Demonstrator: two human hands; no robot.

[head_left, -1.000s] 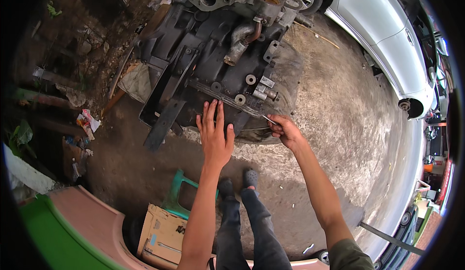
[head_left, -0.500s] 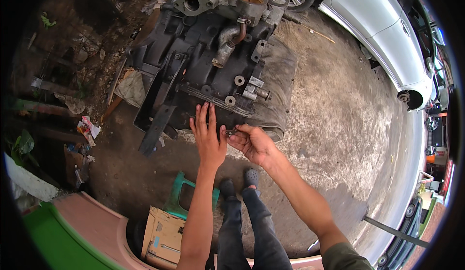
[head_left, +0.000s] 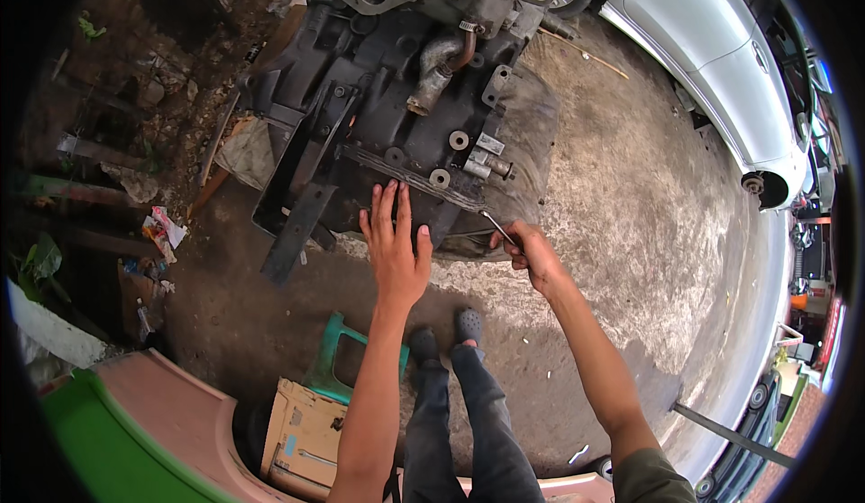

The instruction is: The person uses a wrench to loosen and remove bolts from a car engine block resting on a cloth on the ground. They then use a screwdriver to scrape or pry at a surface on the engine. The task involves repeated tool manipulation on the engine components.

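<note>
A dark engine block (head_left: pixel 423 133) lies on the ground in front of me. My left hand (head_left: pixel 396 255) is open, its fingers spread and their tips resting on the block's near side, just below a ridged edge (head_left: pixel 405 177). My right hand (head_left: pixel 539 258) is closed round a slim metal wrench (head_left: pixel 497 226). The wrench's far end reaches the right end of that ridged edge; whether it sits on a bolt is too small to tell. Close by on the block are a silver metal fitting (head_left: pixel 487 156) and round bosses with holes (head_left: pixel 440 178). The wrench's handle is partly hidden by my fingers.
A curved metal pipe (head_left: pixel 437 70) rises from the block. Grey cloth (head_left: pixel 527 142) lies beneath its right side. A green plastic stool (head_left: pixel 329 350) and cardboard box (head_left: pixel 297 426) stand near my feet. A silver car (head_left: pixel 694 43) is parked at the far right; debris covers the left.
My right hand has moved right and slightly up, away from my left hand, bringing the wrench to the ridged edge. My left hand stays on the block, and the view has shifted slightly.
</note>
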